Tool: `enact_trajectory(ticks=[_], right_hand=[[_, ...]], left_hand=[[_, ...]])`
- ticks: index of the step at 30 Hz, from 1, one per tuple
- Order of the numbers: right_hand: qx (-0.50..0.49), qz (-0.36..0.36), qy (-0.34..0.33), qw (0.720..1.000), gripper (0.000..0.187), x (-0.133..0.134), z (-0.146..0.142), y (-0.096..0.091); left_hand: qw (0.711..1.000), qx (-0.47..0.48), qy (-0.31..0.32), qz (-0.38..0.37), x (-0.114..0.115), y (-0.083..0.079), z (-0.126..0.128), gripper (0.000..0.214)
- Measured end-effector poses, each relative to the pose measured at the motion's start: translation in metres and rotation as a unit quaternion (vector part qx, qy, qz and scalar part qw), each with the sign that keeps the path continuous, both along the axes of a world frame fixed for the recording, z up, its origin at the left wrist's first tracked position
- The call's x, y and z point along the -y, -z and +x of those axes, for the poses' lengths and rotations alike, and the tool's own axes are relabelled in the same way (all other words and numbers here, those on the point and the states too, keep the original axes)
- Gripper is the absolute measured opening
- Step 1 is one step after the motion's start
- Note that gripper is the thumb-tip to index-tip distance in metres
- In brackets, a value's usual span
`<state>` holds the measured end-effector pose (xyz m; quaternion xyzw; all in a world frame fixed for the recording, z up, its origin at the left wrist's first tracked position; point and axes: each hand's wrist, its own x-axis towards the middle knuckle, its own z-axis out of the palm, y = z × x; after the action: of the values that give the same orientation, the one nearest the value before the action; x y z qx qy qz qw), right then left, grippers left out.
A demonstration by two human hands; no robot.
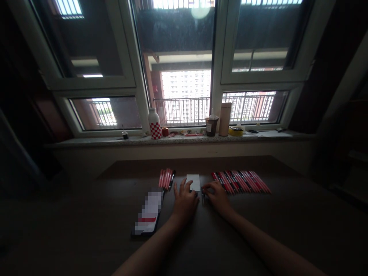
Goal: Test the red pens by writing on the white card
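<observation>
Pencils [240, 181] left and right of paper [194, 181]

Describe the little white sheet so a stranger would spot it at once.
Find the dark table below the window. Between a small bunch of pens or pencils and a longer row to the right lies the white sheet. It's flat and squarish, unlike its slender neighbours.

Dark brown tabletop [253, 230], as I view it remotely: right row of writing tools [240, 181], red, pink and black; left bundle of writing tools [165, 178], pink and black; paper [195, 181], white. Far sill [184, 141], speckled grey: left bottle [155, 124], white with red checks; right tumbler [225, 119], tan.
</observation>
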<state>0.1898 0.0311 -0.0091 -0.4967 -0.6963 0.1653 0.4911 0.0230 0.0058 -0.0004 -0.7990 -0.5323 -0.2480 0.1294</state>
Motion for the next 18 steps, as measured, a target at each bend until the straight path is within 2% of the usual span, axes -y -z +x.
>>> enact_trajectory(ticks=[8, 18], right_hand=[[0.012, 0.004, -0.008, 1.0, 0.015, -0.0026, 0.0006, 0.0019], [0.028, 0.0, -0.002, 1.0, 0.017, -0.0016, 0.0024, 0.0012]], left_hand=[[1.0, 0.01, 0.008, 0.017, -0.0025, 0.0019, 0.0021, 0.014], [0.994, 0.11, -0.002, -0.008, -0.0005, -0.0046, -0.0002, 0.013]])
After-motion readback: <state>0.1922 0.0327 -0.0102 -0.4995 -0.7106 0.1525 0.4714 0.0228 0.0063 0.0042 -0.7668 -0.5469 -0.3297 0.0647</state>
